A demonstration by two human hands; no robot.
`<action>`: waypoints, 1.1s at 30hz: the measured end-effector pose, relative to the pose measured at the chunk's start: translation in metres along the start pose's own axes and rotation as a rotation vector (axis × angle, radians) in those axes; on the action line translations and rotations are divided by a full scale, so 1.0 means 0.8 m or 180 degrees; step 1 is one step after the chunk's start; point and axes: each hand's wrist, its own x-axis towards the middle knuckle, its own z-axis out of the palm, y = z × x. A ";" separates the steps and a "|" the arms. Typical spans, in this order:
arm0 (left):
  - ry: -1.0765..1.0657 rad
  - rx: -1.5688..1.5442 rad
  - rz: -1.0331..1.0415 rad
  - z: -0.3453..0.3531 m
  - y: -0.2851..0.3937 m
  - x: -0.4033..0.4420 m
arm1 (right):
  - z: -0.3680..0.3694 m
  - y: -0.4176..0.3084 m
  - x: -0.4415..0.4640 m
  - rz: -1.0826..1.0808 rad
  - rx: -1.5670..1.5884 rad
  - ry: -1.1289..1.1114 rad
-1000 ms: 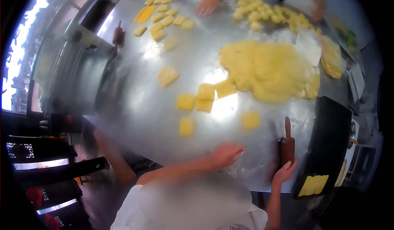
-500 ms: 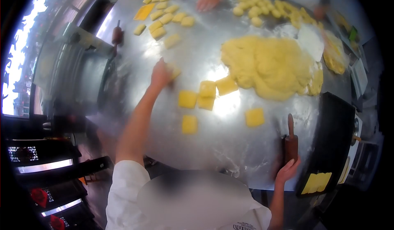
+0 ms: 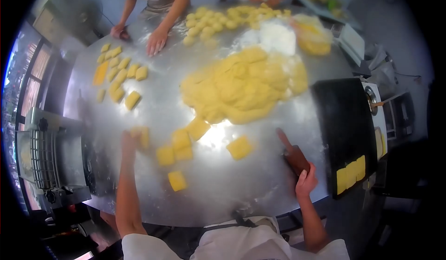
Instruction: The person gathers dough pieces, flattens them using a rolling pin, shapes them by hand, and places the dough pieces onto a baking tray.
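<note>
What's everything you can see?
Table: one, silver, centre
Dough slab: one, yellow, middle
Dough squares: seven, yellow, near side
Small dough pieces: about fourteen, yellow, far left
Card: one, orange, left
Dough balls: many, yellow, far side
White patch: one, white, beyond slab
Bag: one, clear, far right
Tray: one, black, right
Flat pieces: three, yellow, on tray
Rolling pin: one, brown, near right
Machine: one, grey, left
Co-workers: two, pale-aproned, far side
Left hand: one, white-sleeved, at dough square
Right hand: one, white-sleeved, gripping rolling pin
</note>
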 end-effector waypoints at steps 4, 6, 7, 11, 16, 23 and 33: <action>0.0433 -0.0717 -0.0024 -0.020 0.093 -0.065 | -0.002 0.001 -0.001 0.0020 -0.0130 -0.0008; 0.0756 -0.0203 0.0806 -0.019 0.069 -0.063 | -0.003 0.001 -0.003 -0.0008 -0.0185 0.0013; 0.0761 -0.0351 0.1039 -0.032 0.117 -0.098 | -0.004 0.000 -0.003 -0.0040 -0.0196 0.0018; 0.0534 0.0016 0.1629 -0.021 0.233 -0.222 | -0.008 -0.003 -0.003 0.0117 -0.0203 -0.0051; -0.0426 -0.0011 0.2479 0.068 0.330 -0.409 | -0.016 -0.013 0.000 0.0277 -0.0154 -0.0127; -0.1736 -0.0441 0.3058 0.174 0.339 -0.559 | -0.018 -0.009 0.003 0.0327 -0.0060 -0.0286; -0.1728 0.0121 0.1495 0.170 0.347 -0.535 | -0.010 0.014 0.014 0.0382 0.0679 -0.0262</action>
